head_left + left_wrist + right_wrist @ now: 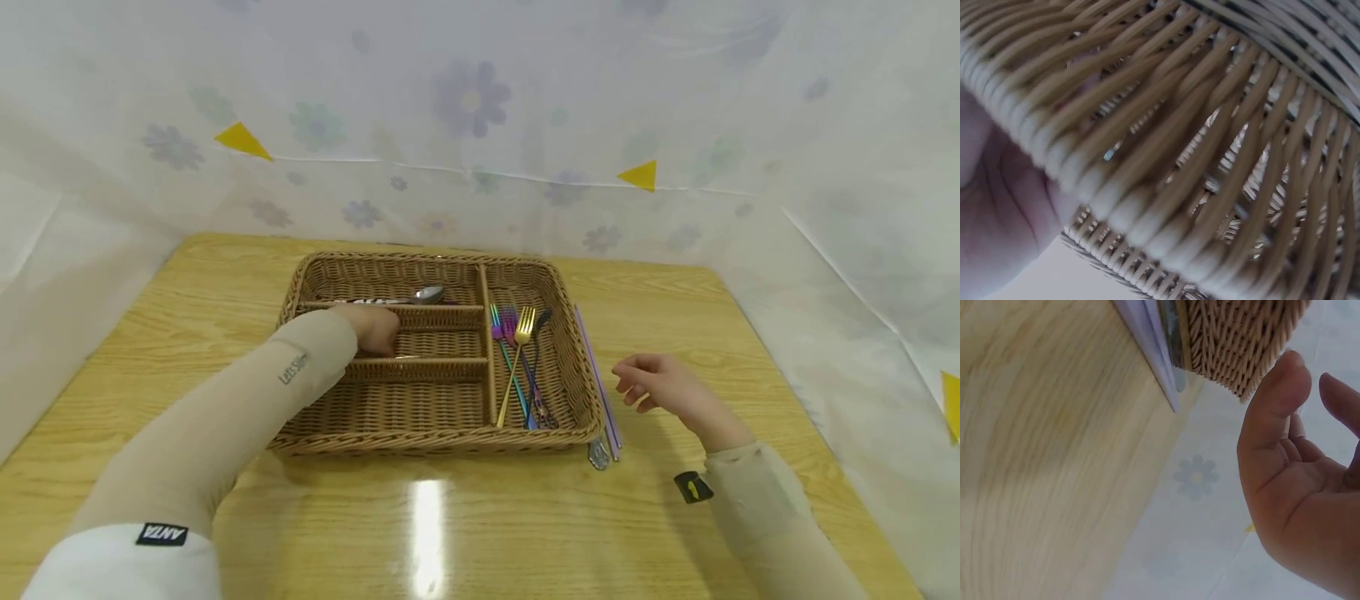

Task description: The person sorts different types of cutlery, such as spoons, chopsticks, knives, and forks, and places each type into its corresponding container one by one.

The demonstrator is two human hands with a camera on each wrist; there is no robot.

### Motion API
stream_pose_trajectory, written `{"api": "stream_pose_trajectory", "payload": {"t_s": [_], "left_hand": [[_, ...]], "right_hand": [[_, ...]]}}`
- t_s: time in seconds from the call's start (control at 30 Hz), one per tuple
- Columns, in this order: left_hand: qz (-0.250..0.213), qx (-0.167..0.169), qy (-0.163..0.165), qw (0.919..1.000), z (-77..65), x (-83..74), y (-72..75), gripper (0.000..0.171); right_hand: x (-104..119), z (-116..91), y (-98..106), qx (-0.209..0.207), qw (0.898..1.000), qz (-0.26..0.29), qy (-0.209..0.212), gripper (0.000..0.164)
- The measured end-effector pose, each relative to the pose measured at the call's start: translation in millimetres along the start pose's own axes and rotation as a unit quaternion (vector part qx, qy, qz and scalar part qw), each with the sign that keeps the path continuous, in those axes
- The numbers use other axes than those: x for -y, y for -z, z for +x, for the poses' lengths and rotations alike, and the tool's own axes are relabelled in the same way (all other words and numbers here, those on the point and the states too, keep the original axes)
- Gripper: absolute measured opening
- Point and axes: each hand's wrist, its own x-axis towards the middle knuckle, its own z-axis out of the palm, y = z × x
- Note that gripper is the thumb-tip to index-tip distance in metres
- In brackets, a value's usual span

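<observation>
My left hand [375, 327] reaches down into the middle compartment on the left side of a wicker cutlery basket [435, 439]. Its fingers are hidden behind the wicker; in the left wrist view only part of the palm [1007, 206] shows beside the woven strands. A thin pale piece [406, 357] lies near that hand, its kind unclear. Over the table to the right of the basket, my right hand [663, 387] hovers with loosely bent fingers and nothing in them. Closest to it lie purple chopsticks [597, 379] along the basket's side.
In the basket's right compartment lie a gold fork [517, 358] and several coloured or dark utensils. A silver spoon [429, 295] rests in the back compartment. An ornate silver handle [597, 454] pokes out by the front right corner. Floral sheeting [472, 100] surrounds the wooden table [337, 525].
</observation>
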Motion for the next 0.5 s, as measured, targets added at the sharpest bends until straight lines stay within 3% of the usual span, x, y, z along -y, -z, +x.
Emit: {"api": "stream_pose_trajectory", "payload": {"t_s": [0.1,0.2,0.3,0.43,0.5], "left_hand": [[0.006,-0.022,0.026,0.9994,-1.4,-3.7,-0.8,0.022],[0.004,-0.031,0.029,0.9991,-2.5,-3.3,-1.2,0.024],[-0.015,-0.026,0.030,0.9991,-3.2,-0.9,-1.0,0.018],[-0.040,-0.014,0.035,0.9985,-5.0,0.5,0.1,0.027],[-0.039,-0.020,0.031,0.9986,-6.5,0.0,0.4,0.021]], "right_hand": [[-4,1,-1,0.004,1.000,-0.007,-0.007,0.049],[-6,3,-2,0.004,1.000,-0.011,-0.007,0.048],[-9,5,-5,-0.001,1.000,-0.031,-0.003,0.041],[-13,10,-17,0.005,0.997,-0.083,0.000,0.027],[-15,14,-25,0.007,0.994,-0.112,-0.006,0.023]]}}
